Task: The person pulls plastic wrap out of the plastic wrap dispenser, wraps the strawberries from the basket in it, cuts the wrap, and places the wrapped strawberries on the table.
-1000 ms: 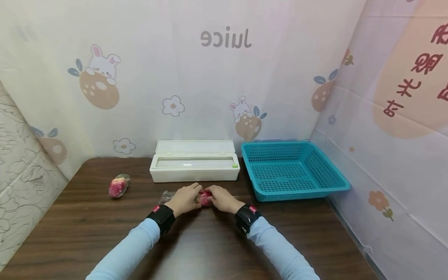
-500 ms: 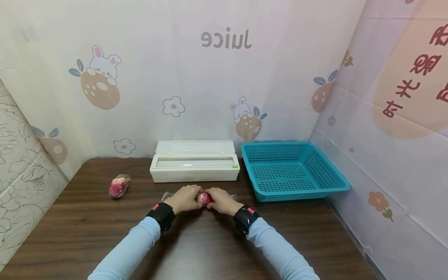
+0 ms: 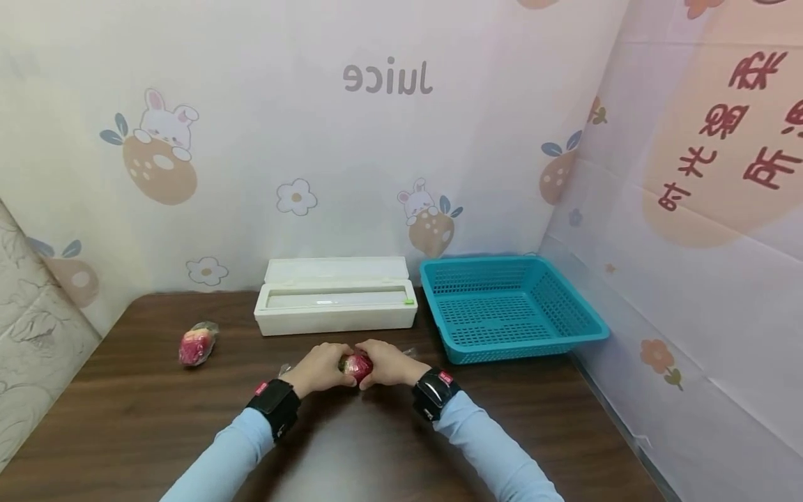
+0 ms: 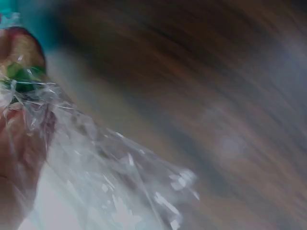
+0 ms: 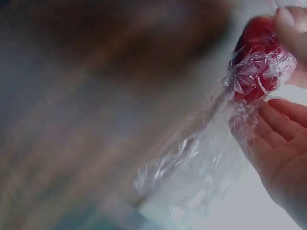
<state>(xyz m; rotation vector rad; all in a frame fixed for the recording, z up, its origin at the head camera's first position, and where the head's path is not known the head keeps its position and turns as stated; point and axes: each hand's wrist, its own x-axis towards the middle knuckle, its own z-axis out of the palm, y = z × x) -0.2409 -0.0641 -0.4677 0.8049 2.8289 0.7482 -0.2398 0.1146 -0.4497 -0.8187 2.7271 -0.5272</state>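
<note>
A round red fruit (image 3: 357, 367) with some green at one end is held between both hands, low over the dark table; its exact kind I cannot tell. Clear plastic film clings around it. My left hand (image 3: 321, 368) grips one side, and a loose tail of film (image 4: 120, 167) hangs past the fingers in the left wrist view. From the other side my right hand (image 3: 390, 364) holds the fruit with curled fingers. In the right wrist view, crinkled film covers the red skin (image 5: 261, 52), and more film trails beneath the palm.
Behind the hands stands a white cling film dispenser (image 3: 335, 322), lid up, with a green slider. A blue perforated basket (image 3: 521, 351) is at the right. A film-wrapped red and yellowish fruit (image 3: 197, 344) lies at the left. A printed cloth wall borders the table.
The view has shifted slightly to the right. Both hands have turned a little around the red fruit, and less of the film at its two sides shows in the head view.
</note>
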